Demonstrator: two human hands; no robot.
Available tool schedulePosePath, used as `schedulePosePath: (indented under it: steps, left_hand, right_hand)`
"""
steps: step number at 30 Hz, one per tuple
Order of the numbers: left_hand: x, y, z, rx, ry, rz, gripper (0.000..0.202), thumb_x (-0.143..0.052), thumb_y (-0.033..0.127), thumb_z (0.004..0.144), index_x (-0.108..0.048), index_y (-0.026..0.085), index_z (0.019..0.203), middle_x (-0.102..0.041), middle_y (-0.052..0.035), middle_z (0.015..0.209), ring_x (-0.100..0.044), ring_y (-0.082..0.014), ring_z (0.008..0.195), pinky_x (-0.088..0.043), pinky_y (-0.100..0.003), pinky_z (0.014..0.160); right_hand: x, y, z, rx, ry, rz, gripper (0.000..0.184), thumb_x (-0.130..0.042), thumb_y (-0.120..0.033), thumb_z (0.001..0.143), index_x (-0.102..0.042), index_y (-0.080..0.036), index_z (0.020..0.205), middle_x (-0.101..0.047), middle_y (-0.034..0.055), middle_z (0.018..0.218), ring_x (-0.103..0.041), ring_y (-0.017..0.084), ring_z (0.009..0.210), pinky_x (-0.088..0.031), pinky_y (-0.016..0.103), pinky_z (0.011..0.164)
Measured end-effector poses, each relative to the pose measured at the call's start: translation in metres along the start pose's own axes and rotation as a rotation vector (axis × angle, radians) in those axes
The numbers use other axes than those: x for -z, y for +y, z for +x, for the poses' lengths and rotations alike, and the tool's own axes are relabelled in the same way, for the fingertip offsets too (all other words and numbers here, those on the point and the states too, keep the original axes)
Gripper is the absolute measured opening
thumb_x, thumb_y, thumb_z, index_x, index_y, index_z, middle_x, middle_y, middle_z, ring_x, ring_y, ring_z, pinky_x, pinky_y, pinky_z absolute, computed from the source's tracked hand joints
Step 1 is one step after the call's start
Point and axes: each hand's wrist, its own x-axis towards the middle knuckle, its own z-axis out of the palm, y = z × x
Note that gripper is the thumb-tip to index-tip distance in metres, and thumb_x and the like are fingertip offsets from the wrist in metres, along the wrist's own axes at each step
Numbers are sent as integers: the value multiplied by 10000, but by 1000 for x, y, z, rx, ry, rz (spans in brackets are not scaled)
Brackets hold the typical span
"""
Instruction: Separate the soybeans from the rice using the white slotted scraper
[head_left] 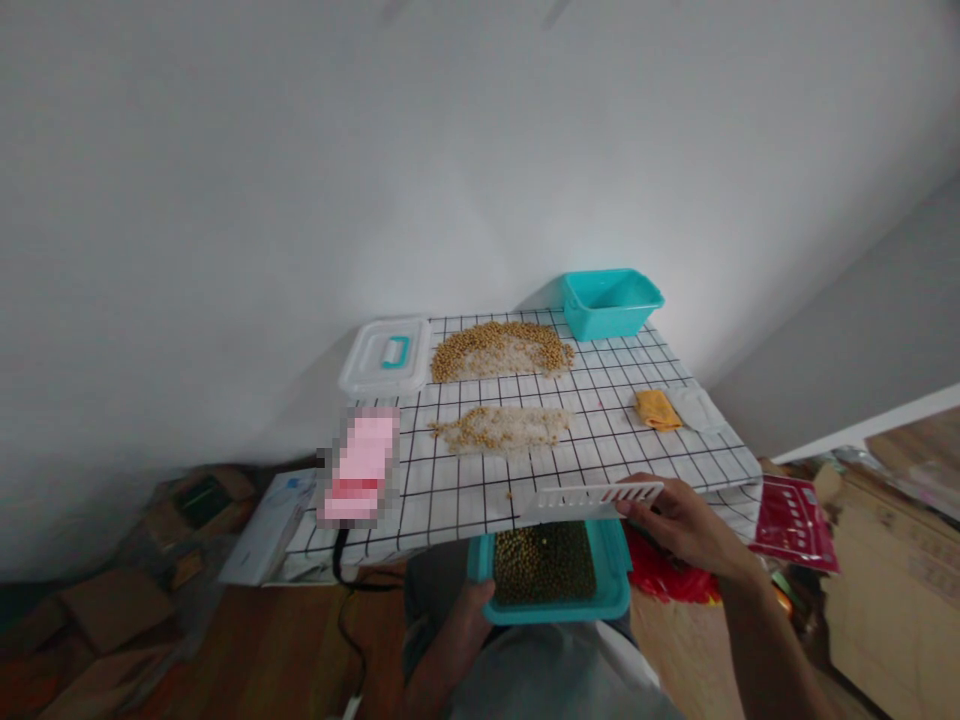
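My left hand (475, 608) grips the left side of a teal plastic bin (618, 565) close to my body, below the table's front edge. Inside the bin lies a layer of small beans (544, 565), yellowish at the left and darker green at the right. Above the bin's far rim, my right hand (675, 522) pinches the right end of a white slotted plastic plate (574, 500). Beyond it on the table is a pile of tan beans (457, 350) with white grains (499, 362) at its near side. A thinner mixed strip (510, 428) lies nearer.
The table has a white checked cloth (600, 390). A teal tub (604, 320) stands back right, a clear lid (367, 355) with a handle back left. Folded yellow (658, 410) and white cloths (697, 408) lie right. A blurred pink object (364, 460) is front left. Cardboard boxes (112, 610) stand on the floor.
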Motion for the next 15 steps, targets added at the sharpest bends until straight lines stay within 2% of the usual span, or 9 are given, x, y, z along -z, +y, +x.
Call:
schedulePosePath:
  steps: [3,5,10,15]
  left_hand:
    - [-5,2,-2,-9,21,10,290,-817,348,694,-799,121,875,-831,-135,981,-630,-375,1263,-333,-501,1203]
    - [-8,4,-4,-8,33,14,286,-832,349,672,-800,128,851,-835,-130,946,-630,-374,1261,-354,-491,1189]
    - [-8,3,-7,-38,60,28,262,-789,324,714,-788,136,897,-832,-114,982,-586,-341,1318,-358,-447,1184]
    - [-4,-1,-6,-48,89,17,317,-804,323,690,-766,110,922,-817,-159,1038,-581,-347,1326,-366,-436,1183]
  right_hand:
    - [-2,0,5,-3,64,19,270,-558,-461,963,-719,-263,1053,-751,27,853,-713,223,836,-570,309,703]
    - [-3,0,13,28,87,16,273,-560,-461,962,-724,-264,1057,-757,34,911,-718,230,869,-581,326,747]
    - [-5,-5,33,120,60,-26,279,-558,-450,966,-730,-259,1074,-754,35,988,-710,222,911,-571,345,823]
    - [-5,-12,37,103,-20,-36,299,-563,-474,958,-735,-247,1051,-760,40,984,-702,197,830,-569,281,662]
